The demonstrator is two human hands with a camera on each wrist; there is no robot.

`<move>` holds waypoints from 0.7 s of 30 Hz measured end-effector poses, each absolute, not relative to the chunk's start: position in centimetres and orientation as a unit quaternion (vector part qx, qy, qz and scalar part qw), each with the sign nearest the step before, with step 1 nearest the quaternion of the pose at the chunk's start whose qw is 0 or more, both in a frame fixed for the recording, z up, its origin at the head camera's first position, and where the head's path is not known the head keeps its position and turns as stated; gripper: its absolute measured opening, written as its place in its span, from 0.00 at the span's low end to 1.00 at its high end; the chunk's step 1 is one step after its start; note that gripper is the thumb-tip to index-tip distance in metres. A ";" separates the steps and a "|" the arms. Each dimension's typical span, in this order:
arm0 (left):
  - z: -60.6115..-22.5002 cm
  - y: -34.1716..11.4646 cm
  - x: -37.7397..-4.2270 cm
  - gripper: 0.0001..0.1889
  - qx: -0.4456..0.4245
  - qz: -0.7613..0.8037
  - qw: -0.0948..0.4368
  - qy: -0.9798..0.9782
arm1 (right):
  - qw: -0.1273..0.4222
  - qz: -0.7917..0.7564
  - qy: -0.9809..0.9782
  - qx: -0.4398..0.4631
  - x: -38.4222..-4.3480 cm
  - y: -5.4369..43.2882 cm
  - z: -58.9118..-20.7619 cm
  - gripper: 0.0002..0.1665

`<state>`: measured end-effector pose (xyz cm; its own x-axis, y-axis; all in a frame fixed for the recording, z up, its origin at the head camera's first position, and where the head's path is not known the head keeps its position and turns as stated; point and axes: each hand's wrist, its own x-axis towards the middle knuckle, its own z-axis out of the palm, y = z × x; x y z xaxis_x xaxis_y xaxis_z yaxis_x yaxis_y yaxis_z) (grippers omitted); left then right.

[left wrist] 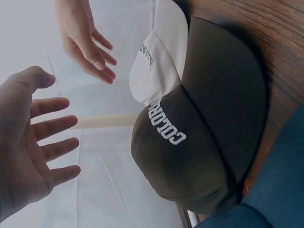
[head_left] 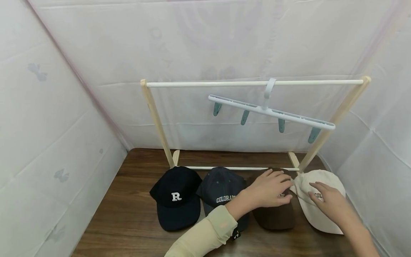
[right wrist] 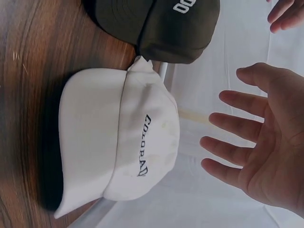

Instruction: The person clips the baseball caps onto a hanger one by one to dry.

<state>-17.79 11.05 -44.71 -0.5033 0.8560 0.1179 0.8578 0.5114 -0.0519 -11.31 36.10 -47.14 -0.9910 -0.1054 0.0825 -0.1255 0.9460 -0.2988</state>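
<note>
My left hand (head_left: 269,188) hovers over the dark brown cap (head_left: 273,217), its fingers spread and nothing held. In the left wrist view the same brown cap (left wrist: 185,142) shows white lettering, with a gap between it and my left hand (left wrist: 28,137). Above the white cap (head_left: 321,214) my right hand (head_left: 332,203) stays apart from it, fingers extended. The right wrist view shows dark lettering on the white cap (right wrist: 147,142) and my right hand (right wrist: 266,137) holding nothing. Left of these lie a charcoal cap (head_left: 221,182) and a black cap with a white R (head_left: 176,196).
Behind the caps stands a wooden rack with a white top rail (head_left: 199,84). From the rail hangs a white hanger (head_left: 266,110) with several teal clips (head_left: 281,125). Everything stands on a dark wood table (head_left: 118,214), with pale fabric (head_left: 70,89) around it.
</note>
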 end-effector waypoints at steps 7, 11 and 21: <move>-44.6 12.0 -17.7 0.27 -0.498 0.004 0.050 -0.866 | 0.036 0.158 -0.985 0.052 -11.4 36.9 -46.9 0.27; -45.0 12.3 -17.6 0.28 -0.499 0.003 0.044 -0.865 | 0.027 0.155 -0.987 0.042 -11.4 37.0 -46.8 0.27; -45.5 12.9 -18.0 0.27 -0.493 -0.011 0.054 -0.868 | 0.055 0.156 -0.985 0.048 -11.6 38.0 -47.0 0.24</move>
<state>-17.98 12.93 -45.55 -0.5078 0.8552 0.1040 0.8576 0.5133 -0.0334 -11.61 37.96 -47.01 -0.9895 -0.0771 0.1226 -0.1112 0.9466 -0.3027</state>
